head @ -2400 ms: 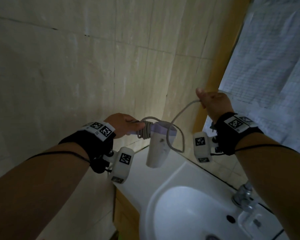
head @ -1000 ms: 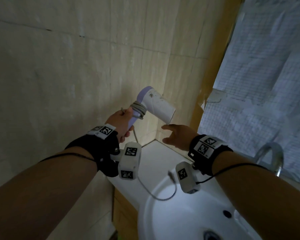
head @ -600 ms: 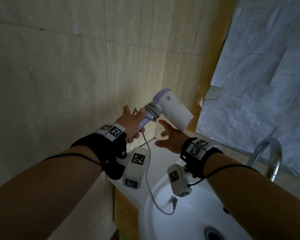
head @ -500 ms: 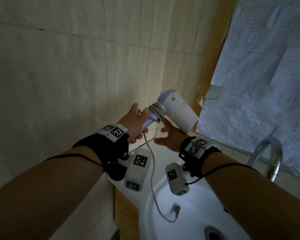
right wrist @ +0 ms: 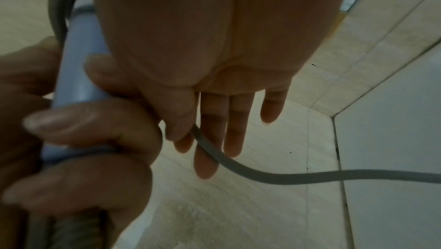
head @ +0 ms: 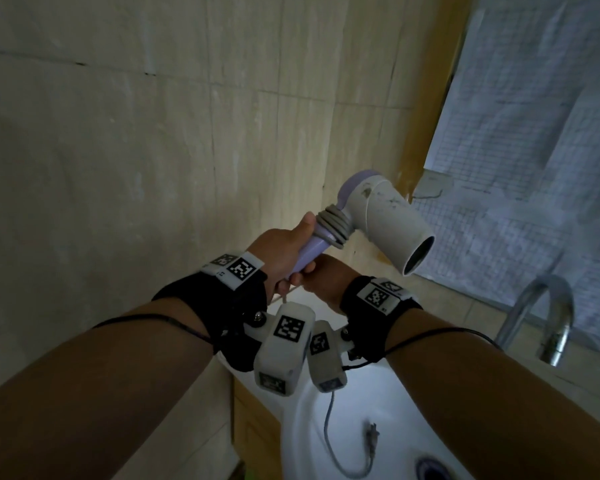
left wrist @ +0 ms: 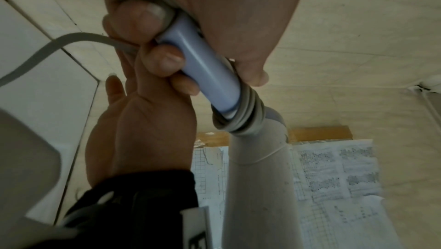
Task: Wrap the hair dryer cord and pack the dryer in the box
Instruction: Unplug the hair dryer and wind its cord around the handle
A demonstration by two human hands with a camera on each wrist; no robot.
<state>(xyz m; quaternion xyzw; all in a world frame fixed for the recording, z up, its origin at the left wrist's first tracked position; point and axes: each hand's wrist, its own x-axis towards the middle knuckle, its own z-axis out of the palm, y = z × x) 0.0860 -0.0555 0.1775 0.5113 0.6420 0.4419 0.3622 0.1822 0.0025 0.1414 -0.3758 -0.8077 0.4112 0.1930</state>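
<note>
Since half a second ago our right hand [head: 326,278] has dropped from the barrel to just under our left hand [head: 281,251], pinching the loose grey cord [right wrist: 238,168] between thumb and straight fingers. Our left fingers [left wrist: 164,60] grip the lilac handle of the white plastic hair dryer [head: 388,223], held above the white basin [head: 395,403], where the plug [head: 373,439] dangles.

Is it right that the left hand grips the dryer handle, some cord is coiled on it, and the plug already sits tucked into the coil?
Not quite. The left hand does grip the dryer by its handle, and cord is coiled on it, but the plug is not tucked in: the head view shows it hanging loose over the sink.
</note>
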